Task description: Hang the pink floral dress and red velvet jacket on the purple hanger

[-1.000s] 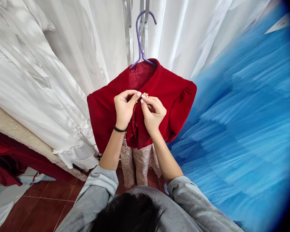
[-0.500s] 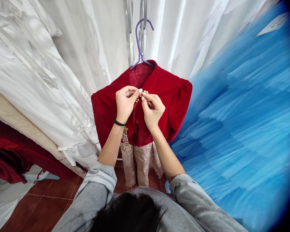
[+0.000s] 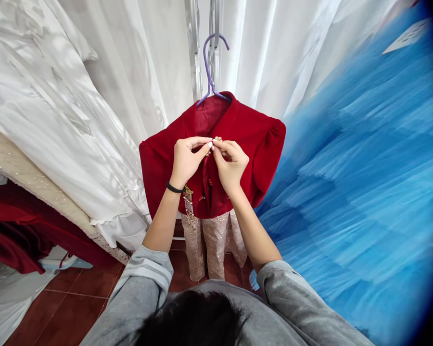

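Observation:
A red velvet jacket with puffed sleeves hangs from a purple hanger. At its front opening, below the collar, sits a gold-beaded clasp, partly covered by fingers. My left hand pinches the clasp from the left with thumb and forefinger. From the right, my right hand grips it too, its fingertips meeting those of the left. What exactly lies between the tips is hidden. A gold pin with dangling beads hangs on the jacket's lower left, beside my left wrist with its black band.
Pale pink patterned fabric hangs beneath the jacket. White garments crowd the left, a blue tulle dress fills the right, and a white curtain is behind. Red floor tiles show below.
My left forefinger has straightened over the clasp, and both hands' fingertips have come closer together. The jacket and hanger sit slightly lower in view.

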Demonstrator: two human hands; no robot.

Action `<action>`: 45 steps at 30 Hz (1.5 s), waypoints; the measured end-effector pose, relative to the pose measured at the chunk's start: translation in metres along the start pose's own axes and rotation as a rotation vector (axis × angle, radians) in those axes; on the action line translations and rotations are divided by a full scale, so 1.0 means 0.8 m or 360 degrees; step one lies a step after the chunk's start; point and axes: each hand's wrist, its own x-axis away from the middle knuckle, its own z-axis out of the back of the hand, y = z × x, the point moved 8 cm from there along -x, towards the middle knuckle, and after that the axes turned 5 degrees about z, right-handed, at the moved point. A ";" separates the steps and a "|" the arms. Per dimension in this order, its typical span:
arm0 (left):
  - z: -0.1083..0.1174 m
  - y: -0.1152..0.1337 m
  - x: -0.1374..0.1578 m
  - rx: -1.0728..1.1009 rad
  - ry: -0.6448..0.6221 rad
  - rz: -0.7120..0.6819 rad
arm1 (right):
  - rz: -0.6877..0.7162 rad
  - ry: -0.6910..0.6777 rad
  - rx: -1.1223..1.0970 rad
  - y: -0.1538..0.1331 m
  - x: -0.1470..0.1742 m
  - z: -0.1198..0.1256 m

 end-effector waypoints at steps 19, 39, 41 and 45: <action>-0.008 0.007 0.001 -0.0137 0.0015 -0.0032 | -0.0731 -0.0117 -0.0570 0.033 -0.006 0.007; -0.013 0.023 0.005 -0.0305 0.0043 -0.0030 | -0.0963 0.0253 -0.0986 0.067 0.029 -0.009; -0.012 0.023 0.008 -0.0267 0.0095 -0.0037 | -0.0980 0.0258 -0.1013 0.071 0.032 -0.012; -0.013 0.018 0.013 -0.0203 0.0131 -0.0015 | -0.0981 0.0278 -0.1026 0.077 0.034 -0.016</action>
